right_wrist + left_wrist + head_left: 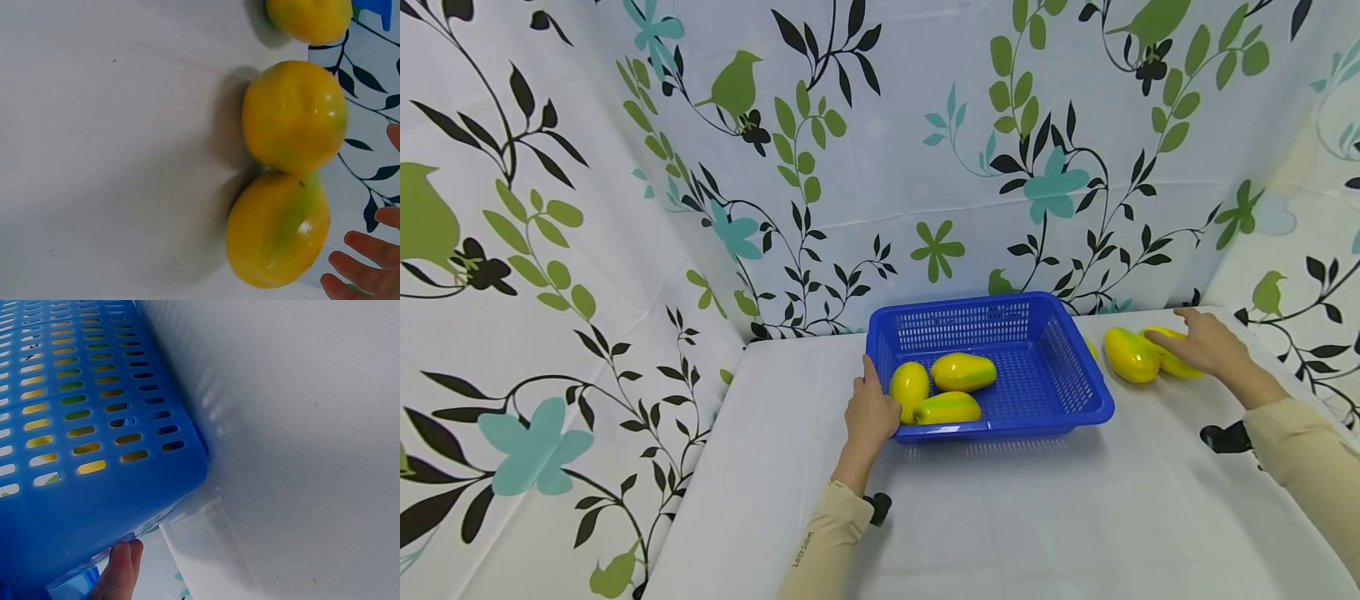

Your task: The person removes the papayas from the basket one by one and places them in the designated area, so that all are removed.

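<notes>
A blue plastic basket (1030, 429) with slotted walls sits on the table. Three glossy yellow-green mangoes lie inside it: one mango (910, 387) at the left wall, another (964, 372) behind, a third (947, 408) along the front. My left hand (871, 408) grips the basket's left rim near the front corner; the left wrist view shows its fingertips (122, 562) at the rim. Right of the basket, my right hand (1206, 340) hovers with spread fingers beside a mango (1176, 358). Touching that one is another mango (1131, 356). A further mango (309, 19) lies nearer the basket, mostly hidden in the head view.
White cloth covers the table (985, 525). Behind and at both sides hang white curtains (880, 167) printed with leaves, birds and flowers, close to the basket's back. Black wrist cameras (1225, 437) are worn on both arms.
</notes>
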{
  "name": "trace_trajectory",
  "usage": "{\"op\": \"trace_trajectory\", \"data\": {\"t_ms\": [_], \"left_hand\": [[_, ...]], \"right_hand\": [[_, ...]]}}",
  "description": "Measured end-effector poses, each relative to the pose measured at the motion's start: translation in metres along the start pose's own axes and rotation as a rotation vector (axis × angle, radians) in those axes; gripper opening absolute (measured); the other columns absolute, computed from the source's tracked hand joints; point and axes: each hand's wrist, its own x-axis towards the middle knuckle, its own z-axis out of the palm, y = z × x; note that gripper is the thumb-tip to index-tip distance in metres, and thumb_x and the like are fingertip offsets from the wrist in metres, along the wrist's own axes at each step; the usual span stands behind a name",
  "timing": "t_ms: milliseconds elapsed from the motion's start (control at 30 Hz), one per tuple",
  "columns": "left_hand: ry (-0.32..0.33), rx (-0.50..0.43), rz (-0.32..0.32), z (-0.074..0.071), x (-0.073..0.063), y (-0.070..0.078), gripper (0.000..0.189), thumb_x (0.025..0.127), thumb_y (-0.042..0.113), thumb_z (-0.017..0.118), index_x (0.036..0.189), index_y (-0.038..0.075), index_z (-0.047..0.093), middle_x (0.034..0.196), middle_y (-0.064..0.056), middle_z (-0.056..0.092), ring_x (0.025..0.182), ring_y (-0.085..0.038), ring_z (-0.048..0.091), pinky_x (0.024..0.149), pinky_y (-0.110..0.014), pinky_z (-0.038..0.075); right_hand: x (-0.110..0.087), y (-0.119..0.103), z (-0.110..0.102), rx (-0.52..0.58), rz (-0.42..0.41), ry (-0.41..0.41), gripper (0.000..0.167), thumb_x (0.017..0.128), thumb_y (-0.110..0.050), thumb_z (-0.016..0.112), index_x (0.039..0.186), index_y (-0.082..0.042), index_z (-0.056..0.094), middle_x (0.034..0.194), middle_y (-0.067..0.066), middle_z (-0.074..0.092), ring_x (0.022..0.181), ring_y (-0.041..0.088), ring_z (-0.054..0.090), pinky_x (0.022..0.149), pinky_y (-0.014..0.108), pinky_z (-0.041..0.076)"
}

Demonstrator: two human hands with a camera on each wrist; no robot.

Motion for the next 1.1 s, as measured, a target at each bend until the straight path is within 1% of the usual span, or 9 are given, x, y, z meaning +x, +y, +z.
{"op": "trace_trajectory", "data": {"t_ms": [100, 200, 367, 500, 733, 800, 1000, 1100], "left_hand": [[-0.002, 0.001, -0.008, 0.000, 0.000, 0.000, 0.082, 0.084, 0.004, 0.058, 0.156, 0.000, 0.020, 0.121, -0.029, 0.054, 0.067, -0.029, 0.055, 0.067, -0.047, 0.053], [-0.005, 0.000, -0.013, 0.000, 0.000, -0.001, 0.082, 0.084, 0.004, 0.058, 0.156, 0.001, 0.019, 0.122, -0.029, 0.053, 0.069, -0.029, 0.055, 0.069, -0.047, 0.053], [-0.008, -0.006, -0.019, 0.000, 0.001, -0.001, 0.082, 0.084, 0.003, 0.058, 0.156, 0.001, 0.019, 0.122, -0.030, 0.053, 0.071, -0.030, 0.056, 0.071, -0.048, 0.053], [-0.012, -0.008, -0.020, 0.000, 0.001, -0.001, 0.083, 0.084, 0.003, 0.058, 0.157, 0.002, 0.019, 0.124, -0.030, 0.053, 0.073, -0.031, 0.057, 0.074, -0.049, 0.054], [-0.011, -0.017, -0.019, 0.000, 0.002, -0.002, 0.083, 0.083, 0.002, 0.059, 0.156, 0.001, 0.019, 0.122, -0.030, 0.053, 0.072, -0.030, 0.056, 0.072, -0.048, 0.054], [-0.012, -0.019, -0.020, 0.000, 0.002, -0.002, 0.084, 0.083, 0.003, 0.059, 0.156, 0.001, 0.019, 0.122, -0.030, 0.053, 0.072, -0.030, 0.056, 0.072, -0.048, 0.054], [-0.018, -0.022, -0.019, 0.000, 0.002, -0.002, 0.084, 0.083, 0.003, 0.060, 0.157, 0.001, 0.018, 0.122, -0.030, 0.053, 0.071, -0.029, 0.055, 0.072, -0.048, 0.053], [-0.019, -0.021, -0.019, 0.001, 0.002, -0.002, 0.085, 0.083, 0.003, 0.060, 0.157, 0.002, 0.018, 0.122, -0.029, 0.053, 0.071, -0.029, 0.055, 0.072, -0.048, 0.053]], "right_hand": [[0.004, -0.019, -0.004, -0.008, -0.029, 0.007, 0.092, 0.096, -0.057, 0.046, 0.139, 0.023, 0.027, 0.133, 0.050, 0.030, 0.118, 0.064, 0.034, 0.091, 0.074, 0.033], [0.005, -0.041, -0.008, -0.011, -0.055, 0.003, 0.090, 0.096, -0.056, 0.047, 0.142, 0.020, 0.027, 0.136, 0.049, 0.029, 0.121, 0.064, 0.031, 0.093, 0.075, 0.031], [0.008, -0.078, -0.011, -0.026, -0.109, 0.003, 0.091, 0.095, -0.059, 0.048, 0.146, 0.013, 0.028, 0.137, 0.046, 0.030, 0.120, 0.062, 0.036, 0.090, 0.074, 0.034], [0.010, -0.103, -0.011, -0.050, -0.174, 0.017, 0.090, 0.094, -0.058, 0.051, 0.146, 0.012, 0.031, 0.139, 0.044, 0.031, 0.123, 0.061, 0.037, 0.091, 0.073, 0.036], [0.009, -0.136, -0.007, -0.066, -0.292, 0.038, 0.084, 0.094, -0.053, 0.056, 0.144, 0.013, 0.036, 0.140, 0.041, 0.036, 0.126, 0.059, 0.037, 0.095, 0.071, 0.035], [0.009, -0.144, -0.005, -0.068, -0.311, 0.035, 0.084, 0.094, -0.053, 0.056, 0.144, 0.012, 0.037, 0.141, 0.041, 0.036, 0.126, 0.059, 0.036, 0.095, 0.071, 0.035], [0.006, -0.166, 0.001, -0.053, -0.356, 0.016, 0.079, 0.094, -0.050, 0.057, 0.145, 0.008, 0.038, 0.141, 0.038, 0.039, 0.124, 0.056, 0.042, 0.092, 0.070, 0.040], [0.004, -0.177, 0.005, -0.050, -0.381, 0.002, 0.076, 0.095, -0.048, 0.057, 0.145, 0.006, 0.040, 0.142, 0.036, 0.040, 0.125, 0.054, 0.043, 0.093, 0.069, 0.040]]}}
